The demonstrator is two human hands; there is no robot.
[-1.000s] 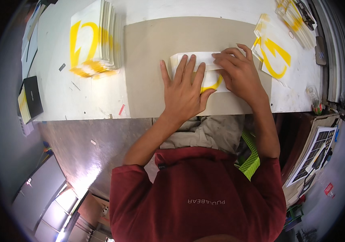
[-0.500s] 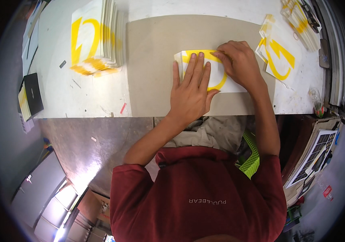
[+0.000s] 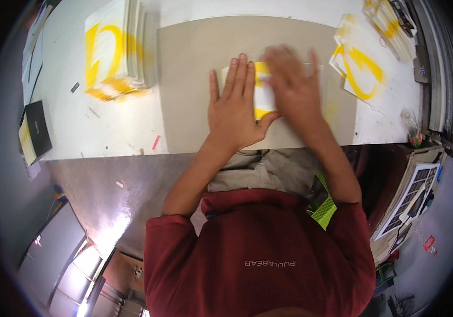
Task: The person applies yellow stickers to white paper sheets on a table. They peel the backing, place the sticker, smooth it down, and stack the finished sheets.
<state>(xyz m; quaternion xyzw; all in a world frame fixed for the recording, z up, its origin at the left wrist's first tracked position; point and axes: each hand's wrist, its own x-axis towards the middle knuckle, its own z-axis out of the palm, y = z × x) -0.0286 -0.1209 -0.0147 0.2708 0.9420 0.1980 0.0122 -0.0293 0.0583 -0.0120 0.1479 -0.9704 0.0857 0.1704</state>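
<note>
A folded white sheet of paper with yellow print point(image 3: 262, 98) lies on the grey-brown board point(image 3: 189, 58) in front of me. My left hand point(image 3: 232, 108) rests flat over its left part, fingers stretched upward and thumb out to the right. Over the right part lies my right hand point(image 3: 294, 90), blurred by motion, its fingers stretched out and apart. Between the two hands a strip of the paper shows; the rest is mostly covered. Neither hand grips anything.
A thick stack of similar white-and-yellow folded papers point(image 3: 104, 53) stands at the left. Loose pieces point(image 3: 361, 71) lie to the right, with a bundle point(image 3: 387, 26) beyond them. A black box point(image 3: 38, 129) sits at the left edge, and a small plastic bag point(image 3: 412, 129) at the right.
My right hand has let go of the paper's upper edge and spread out over its right part. My left hand has shifted left along the paper and stays flat.
</note>
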